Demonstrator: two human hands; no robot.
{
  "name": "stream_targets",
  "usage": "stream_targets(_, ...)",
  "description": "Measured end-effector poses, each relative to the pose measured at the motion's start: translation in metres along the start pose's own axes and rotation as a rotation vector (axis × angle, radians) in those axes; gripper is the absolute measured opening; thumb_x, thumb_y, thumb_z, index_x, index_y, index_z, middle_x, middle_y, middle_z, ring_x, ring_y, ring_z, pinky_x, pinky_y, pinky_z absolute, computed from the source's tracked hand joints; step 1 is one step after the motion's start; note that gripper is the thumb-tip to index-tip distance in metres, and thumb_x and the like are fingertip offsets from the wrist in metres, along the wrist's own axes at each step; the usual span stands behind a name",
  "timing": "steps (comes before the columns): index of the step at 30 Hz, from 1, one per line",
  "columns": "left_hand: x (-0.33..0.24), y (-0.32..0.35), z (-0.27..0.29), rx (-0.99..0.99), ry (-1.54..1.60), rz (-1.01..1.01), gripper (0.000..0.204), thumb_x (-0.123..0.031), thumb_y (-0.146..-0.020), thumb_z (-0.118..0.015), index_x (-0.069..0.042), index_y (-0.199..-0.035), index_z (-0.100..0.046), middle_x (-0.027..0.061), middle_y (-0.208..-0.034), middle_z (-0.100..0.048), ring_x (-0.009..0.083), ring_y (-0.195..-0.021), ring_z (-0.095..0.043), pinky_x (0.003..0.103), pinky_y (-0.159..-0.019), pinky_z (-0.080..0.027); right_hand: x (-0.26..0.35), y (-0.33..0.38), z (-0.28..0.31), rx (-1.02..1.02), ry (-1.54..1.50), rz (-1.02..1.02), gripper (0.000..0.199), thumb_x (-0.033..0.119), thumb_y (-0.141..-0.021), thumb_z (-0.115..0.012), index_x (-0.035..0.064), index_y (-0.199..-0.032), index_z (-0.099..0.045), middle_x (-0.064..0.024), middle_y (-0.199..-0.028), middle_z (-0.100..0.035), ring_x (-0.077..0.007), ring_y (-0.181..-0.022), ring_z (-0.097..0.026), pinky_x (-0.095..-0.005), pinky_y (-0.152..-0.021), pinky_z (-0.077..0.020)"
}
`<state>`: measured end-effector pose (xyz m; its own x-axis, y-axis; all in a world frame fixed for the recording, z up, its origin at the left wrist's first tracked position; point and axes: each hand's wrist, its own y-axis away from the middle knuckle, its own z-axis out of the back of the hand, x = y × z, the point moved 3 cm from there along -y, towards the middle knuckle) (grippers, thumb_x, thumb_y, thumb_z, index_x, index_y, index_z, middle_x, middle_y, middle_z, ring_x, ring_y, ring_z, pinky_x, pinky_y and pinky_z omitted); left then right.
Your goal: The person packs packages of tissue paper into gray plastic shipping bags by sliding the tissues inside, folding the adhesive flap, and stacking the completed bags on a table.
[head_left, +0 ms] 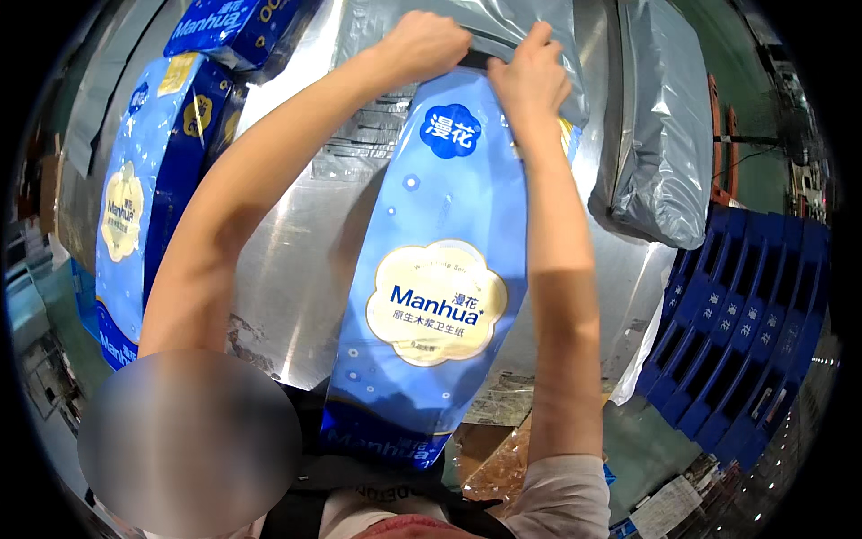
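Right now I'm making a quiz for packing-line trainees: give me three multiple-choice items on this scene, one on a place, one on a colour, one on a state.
1. Where are both hands?
A. At the far end of the blue pack
B. On the stacked packs at right
C. On the grey bag at right

2. What colour is the pack being handled?
A. Red
B. Blue with a cream badge
C. Green

3. How does the pack lie?
A. Flat on the silver table
B. Standing on end
C. Hanging from a hook

Answers: 1 A, the left hand and right hand grip the far end of the blue pack. 2 B, its face is blue with a cream badge. 3 A, it lies lengthwise on the silver table.
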<state>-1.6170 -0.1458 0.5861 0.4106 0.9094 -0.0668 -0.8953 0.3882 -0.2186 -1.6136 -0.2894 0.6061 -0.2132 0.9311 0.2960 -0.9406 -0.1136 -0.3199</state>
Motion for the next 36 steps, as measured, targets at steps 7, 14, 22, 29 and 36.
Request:
stream_targets(7,0.006,0.077,-0.025,-0.561,0.277,0.213,0.014,0.005,-0.058,-0.053,-0.003,-0.068,-0.046,0.0090,-0.068,-0.043,0.0243,-0.066,-0.046,0.031,-0.057,-0.039,-0.111,0.068,-0.014,-0.502,-0.718,-0.276,0.049,0.003,-0.072,-0.059,-0.0039,-0.116,-0.040,-0.0181,-0.107,-0.050,-0.0265,-0.098,-0.050,-0.0329,-0.085,-0.0382)
stream_targets(14,0.028,0.054,-0.100,-0.357,0.462,0.871,0.011,0.002,-0.068,-0.048,-0.001,-0.078,-0.051,0.0191,-0.081,-0.058,0.0389,-0.077,-0.055,0.045,-0.065,-0.042,-0.149,0.048,-0.075,0.058,-0.551,-0.541,0.017,0.009,-0.078,-0.047,-0.0018,-0.083,-0.059,-0.0162,-0.080,-0.061,-0.0226,-0.078,-0.058,-0.0326,-0.070,-0.0428)
stream_targets(22,0.015,0.092,-0.019,0.072,0.350,0.705,0.022,-0.022,-0.075,-0.048,-0.004,-0.083,-0.059,0.0226,-0.081,-0.059,0.0384,-0.078,-0.057,0.047,-0.067,-0.044,-0.107,0.063,0.004,0.404,-0.032,-0.155,0.017,0.010,-0.073,-0.046,0.0006,-0.076,-0.059,-0.0221,-0.078,-0.059,-0.0356,-0.078,-0.058,-0.0430,-0.067,-0.0450)
stream_targets(29,-0.095,0.292,-0.010,0.237,0.403,0.333,0.019,-0.017,-0.070,-0.056,0.001,-0.075,-0.055,0.0234,-0.074,-0.057,0.0388,-0.072,-0.056,0.047,-0.063,-0.043,-0.138,0.327,0.013,0.405,-0.289,0.204,0.010,0.007,-0.066,-0.052,0.0012,-0.067,-0.061,-0.0206,-0.072,-0.059,-0.0378,-0.070,-0.058,-0.0450,-0.062,-0.0462)
stream_targets(36,-0.204,0.488,-0.011,0.497,1.127,0.510,0.043,-0.017,-0.066,-0.065,0.002,-0.104,-0.055,0.0208,-0.099,-0.059,0.0306,-0.089,-0.058,0.036,-0.080,-0.045,-0.065,0.510,0.091,1.013,-0.414,-0.105,0.021,0.011,-0.069,-0.052,0.0062,-0.086,-0.062,-0.0204,-0.084,-0.060,-0.0362,-0.084,-0.057,-0.0421,-0.075,-0.0450)
